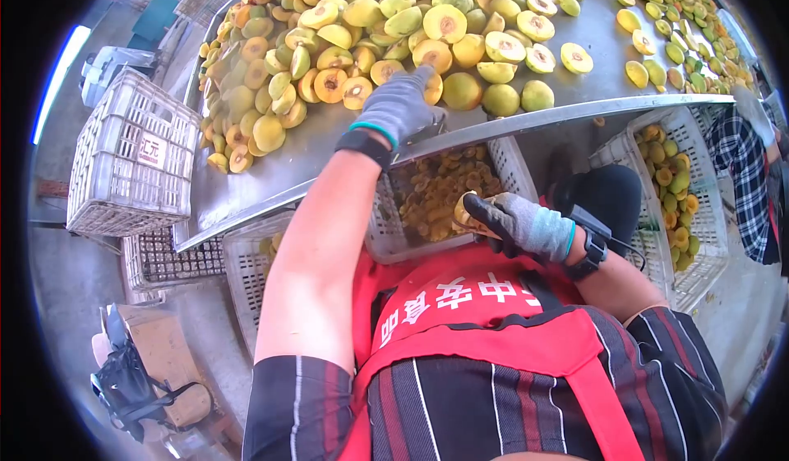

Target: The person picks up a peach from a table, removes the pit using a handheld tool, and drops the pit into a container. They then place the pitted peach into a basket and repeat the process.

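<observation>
Reference landmark: the steel bench (271, 173).

1. Left of the bench: a white lattice crate (123, 165), standing tilted, with a printed label on its side.
2. Below that crate, near the bench's left corner: a low grey crate (168, 260) on the floor.
3. Under the bench's near edge: a white bin (514, 169) holding brownish-yellow fruit pieces.
4. Under the bench's right end: a second white bin (699, 255) holding yellow fruit.
5. At the bench's far right end: scattered fruit halves (670, 17), cut faces up.
6. Beside the bench's right end: another person's checked sleeve (748, 182).
7. Well below the bench's left side: a black bag (131, 387) against a brown box (168, 354).
</observation>
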`<state>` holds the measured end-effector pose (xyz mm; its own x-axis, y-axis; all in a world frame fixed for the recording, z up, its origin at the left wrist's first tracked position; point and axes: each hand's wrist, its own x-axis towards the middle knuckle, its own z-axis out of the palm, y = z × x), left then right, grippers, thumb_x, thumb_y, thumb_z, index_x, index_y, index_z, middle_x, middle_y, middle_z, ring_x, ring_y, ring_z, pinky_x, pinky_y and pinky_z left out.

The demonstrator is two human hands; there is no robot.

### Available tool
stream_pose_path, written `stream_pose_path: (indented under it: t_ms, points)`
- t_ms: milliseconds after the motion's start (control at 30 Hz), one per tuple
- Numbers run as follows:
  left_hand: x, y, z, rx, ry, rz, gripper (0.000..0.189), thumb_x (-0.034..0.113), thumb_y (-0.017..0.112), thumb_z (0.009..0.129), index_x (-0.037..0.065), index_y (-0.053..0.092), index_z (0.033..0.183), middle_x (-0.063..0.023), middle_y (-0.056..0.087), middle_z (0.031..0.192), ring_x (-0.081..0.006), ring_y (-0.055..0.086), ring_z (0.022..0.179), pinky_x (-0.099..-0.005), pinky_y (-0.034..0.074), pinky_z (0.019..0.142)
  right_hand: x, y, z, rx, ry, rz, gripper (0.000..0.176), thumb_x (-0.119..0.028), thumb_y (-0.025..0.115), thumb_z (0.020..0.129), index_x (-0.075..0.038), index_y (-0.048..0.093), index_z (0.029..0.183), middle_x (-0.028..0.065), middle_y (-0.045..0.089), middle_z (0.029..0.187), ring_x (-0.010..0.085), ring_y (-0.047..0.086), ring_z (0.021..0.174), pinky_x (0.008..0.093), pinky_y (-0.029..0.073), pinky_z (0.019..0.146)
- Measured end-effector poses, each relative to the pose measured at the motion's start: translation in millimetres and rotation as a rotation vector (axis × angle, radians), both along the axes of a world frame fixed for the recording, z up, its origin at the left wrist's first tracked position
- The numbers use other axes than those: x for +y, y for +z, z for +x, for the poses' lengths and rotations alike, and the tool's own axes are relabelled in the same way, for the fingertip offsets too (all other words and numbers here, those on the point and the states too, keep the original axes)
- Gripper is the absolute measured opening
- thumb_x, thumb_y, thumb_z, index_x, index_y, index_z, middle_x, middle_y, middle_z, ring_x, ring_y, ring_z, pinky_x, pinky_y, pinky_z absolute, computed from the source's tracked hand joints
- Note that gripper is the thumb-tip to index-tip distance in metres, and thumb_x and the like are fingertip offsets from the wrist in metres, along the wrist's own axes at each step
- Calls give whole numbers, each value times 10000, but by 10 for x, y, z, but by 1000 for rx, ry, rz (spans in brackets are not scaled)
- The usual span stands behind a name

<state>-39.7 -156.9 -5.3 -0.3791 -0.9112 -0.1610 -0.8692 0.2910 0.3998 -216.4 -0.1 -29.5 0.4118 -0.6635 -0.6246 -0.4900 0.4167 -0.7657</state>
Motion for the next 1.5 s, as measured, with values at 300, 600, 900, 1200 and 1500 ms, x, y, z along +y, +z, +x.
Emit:
stream_pose_path:
  t_ms: [300, 600, 900, 1200, 1500]
  points:
    - [603, 207, 408, 1120, 102, 346, 441, 6, 558, 749, 20, 523, 1188, -92, 608, 1002, -142, 600, 721, -238, 491, 656, -154, 197, -17, -426, -171, 39, 392, -462, 545, 860, -84, 572, 962, 27, 555, 639, 85, 494, 468, 208, 376, 411]
    - [1523, -212, 642, 1331, 37, 253, 466, 147, 603, 818, 76, 450, 1252, -101, 488, 1207, -205, 455, 1164, -319, 396, 956, -111, 107, 364, -476, -275, 36, 411, -482, 588, 825, -72, 565, 807, 32, 539, 589, 104, 490, 441, 234, 375, 389]
    - [1616, -255, 588, 1904, 360, 773, 530, 434, 553, 837, 79, 448, 1216, -143, 517, 1176, -254, 547, 1029, -366, 495, 823, -1, 158, 485, -326, -83, -461, 308, -288, 638, 842, -20, 518, 933, 85, 589, 721, 131, 560, 661, 301, 448, 593]
    - [1594, -239, 534, 1631, 247, 269, 638, 453, 569, 819, 38, 407, 1276, -143, 524, 1162, -234, 534, 1056, -355, 450, 898, -49, 359, 589, -199, 31, -358, 347, -376, 528, 901, -29, 521, 887, 73, 531, 605, 163, 511, 494, 324, 416, 483]
    - [1568, -245, 437, 1602, 342, 148, 334, 200, 564, 871, 9, 520, 1141, -118, 547, 1128, -214, 566, 998, -343, 472, 853, -8, 427, 663, -203, 201, -210, 302, -322, 523, 887, -25, 568, 925, 75, 564, 579, 159, 562, 459, 310, 440, 426]
